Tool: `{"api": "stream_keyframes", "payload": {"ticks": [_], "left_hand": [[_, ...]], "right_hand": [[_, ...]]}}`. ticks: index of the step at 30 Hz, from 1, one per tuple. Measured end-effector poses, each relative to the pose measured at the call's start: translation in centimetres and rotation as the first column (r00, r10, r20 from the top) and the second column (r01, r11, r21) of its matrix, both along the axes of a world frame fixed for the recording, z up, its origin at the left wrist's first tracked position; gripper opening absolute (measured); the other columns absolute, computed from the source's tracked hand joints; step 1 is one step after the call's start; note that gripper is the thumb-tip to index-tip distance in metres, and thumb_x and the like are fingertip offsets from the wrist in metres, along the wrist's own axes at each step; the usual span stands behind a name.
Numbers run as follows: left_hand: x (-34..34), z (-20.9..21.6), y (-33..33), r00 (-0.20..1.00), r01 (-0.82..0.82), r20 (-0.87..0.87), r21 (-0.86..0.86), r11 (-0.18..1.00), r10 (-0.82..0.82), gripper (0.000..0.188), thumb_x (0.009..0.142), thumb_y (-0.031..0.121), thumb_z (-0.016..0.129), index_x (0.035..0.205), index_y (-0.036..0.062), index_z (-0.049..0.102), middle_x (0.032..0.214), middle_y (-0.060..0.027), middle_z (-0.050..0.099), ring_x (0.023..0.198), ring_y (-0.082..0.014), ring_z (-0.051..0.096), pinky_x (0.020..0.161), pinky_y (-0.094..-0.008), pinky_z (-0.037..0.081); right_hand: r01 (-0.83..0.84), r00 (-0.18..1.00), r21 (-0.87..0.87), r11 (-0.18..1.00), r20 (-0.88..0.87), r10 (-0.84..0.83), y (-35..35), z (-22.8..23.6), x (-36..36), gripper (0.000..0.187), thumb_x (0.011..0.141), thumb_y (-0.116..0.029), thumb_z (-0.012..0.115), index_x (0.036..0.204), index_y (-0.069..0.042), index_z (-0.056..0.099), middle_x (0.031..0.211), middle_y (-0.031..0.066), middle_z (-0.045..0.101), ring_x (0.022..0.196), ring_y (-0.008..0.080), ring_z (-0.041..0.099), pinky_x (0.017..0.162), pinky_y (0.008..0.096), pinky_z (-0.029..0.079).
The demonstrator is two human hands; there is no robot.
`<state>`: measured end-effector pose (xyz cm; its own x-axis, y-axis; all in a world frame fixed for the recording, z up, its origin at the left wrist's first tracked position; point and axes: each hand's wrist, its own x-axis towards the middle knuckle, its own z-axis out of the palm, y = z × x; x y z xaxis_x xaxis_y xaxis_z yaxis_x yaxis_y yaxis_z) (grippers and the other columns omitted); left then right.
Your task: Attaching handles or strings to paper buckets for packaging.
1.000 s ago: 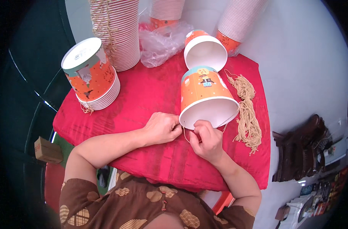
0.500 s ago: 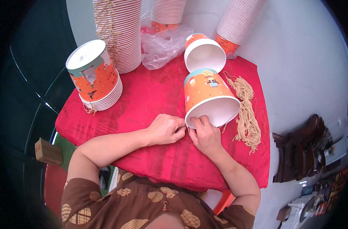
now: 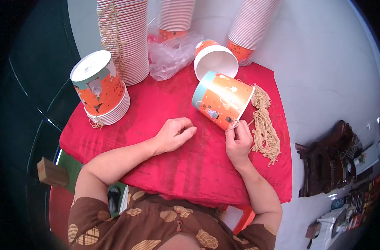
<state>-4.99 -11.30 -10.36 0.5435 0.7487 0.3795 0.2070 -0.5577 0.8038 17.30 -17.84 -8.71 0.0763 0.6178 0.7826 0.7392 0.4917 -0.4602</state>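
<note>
An orange paper bucket (image 3: 221, 100) with a teal band at its base lies on its side, its mouth turned to the right. My right hand (image 3: 238, 141) pinches the near edge of its rim, where a thin pale loop of cord (image 3: 235, 123) shows at the fingertips. My left hand (image 3: 175, 134) rests on the red cloth, fingers curled in and thumb pointing right, apart from the bucket; nothing shows in it. A bundle of tan cords (image 3: 265, 129) lies just right of the right hand. Behind is a second bucket (image 3: 217, 62) on its side, its white inside showing.
A short stack of upside-down buckets (image 3: 100, 89) stands at the left of the red-covered table (image 3: 156, 173). Behind it rises a tall stack (image 3: 125, 46) with cords hanging down it. Clear plastic wrap (image 3: 171, 58) and further stacks (image 3: 252, 29) are at the back.
The bucket has turned so its mouth faces right instead of toward me. My left hand has come away from the rim, leftward; my right hand has moved slightly right with the rim.
</note>
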Motion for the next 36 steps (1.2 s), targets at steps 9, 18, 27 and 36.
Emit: {"api": "stream_keyframes", "payload": {"ticks": [9, 18, 27, 36], "left_hand": [[-0.3, -0.4, 2.7, 0.834, -0.091, 0.5, -0.294, 0.952, 0.234, 0.032, 0.095, 0.022, 0.064, 0.115, 0.0036, 0.047, 0.095, -0.0041, 0.054, 0.079, -0.0082, 0.053, 0.06, -0.0232, 0.048], [-0.7, 1.9, 1.9, 0.851, -0.114, 0.474, -0.257, 0.96, 0.228, 0.019, 0.095, 0.015, 0.064, 0.104, 0.0028, 0.053, 0.084, 0.0015, 0.055, 0.07, -0.0041, 0.05, 0.061, -0.0211, 0.044], [-1.2, 1.4, 2.5, 0.879, -0.136, 0.437, -0.158, 0.978, 0.192, 0.015, 0.096, 0.014, 0.062, 0.094, 0.0037, 0.052, 0.078, 0.0038, 0.051, 0.068, -0.0028, 0.046, 0.059, -0.0201, 0.04], [-1.4, 2.0, 2.4, 0.884, -0.082, 0.448, -0.135, 0.987, 0.135, 0.014, 0.097, 0.013, 0.06, 0.093, 0.0041, 0.051, 0.077, 0.0033, 0.05, 0.062, -0.0023, 0.045, 0.052, -0.0195, 0.038]], "right_hand": [[-0.13, 0.974, -0.054, 0.99, -0.195, 0.117, -0.4, -0.6, -0.1, 0.003, 0.088, 0.005, 0.059, 0.088, 0.002, 0.057, 0.078, 0.013, 0.054, 0.066, 0.026, 0.054, 0.059, 0.0359, 0.044], [-0.258, 0.966, 0.018, 0.966, -0.024, 0.259, 0.2, -1.0, -0.1, 0.008, 0.092, 0.004, 0.058, 0.085, 0.002, 0.056, 0.079, 0.006, 0.051, 0.055, 0.0091, 0.05, 0.046, 0.0245, 0.042], [-0.327, 0.935, -0.08, 0.942, -0.171, 0.31, 0.2, -1.5, 0.7, 0.013, 0.092, 0.005, 0.047, 0.095, 0.004, 0.059, 0.079, 0.0044, 0.055, 0.056, 0.0084, 0.05, 0.051, 0.0224, 0.041], [-0.319, 0.851, -0.167, 0.933, -0.484, 0.204, -0.7, -0.6, 0.9, 0.025, 0.101, -0.012, 0.042, 0.103, 0.004, 0.06, 0.083, 0.0062, 0.064, 0.055, 0.0063, 0.049, 0.05, 0.0227, 0.041]]}}
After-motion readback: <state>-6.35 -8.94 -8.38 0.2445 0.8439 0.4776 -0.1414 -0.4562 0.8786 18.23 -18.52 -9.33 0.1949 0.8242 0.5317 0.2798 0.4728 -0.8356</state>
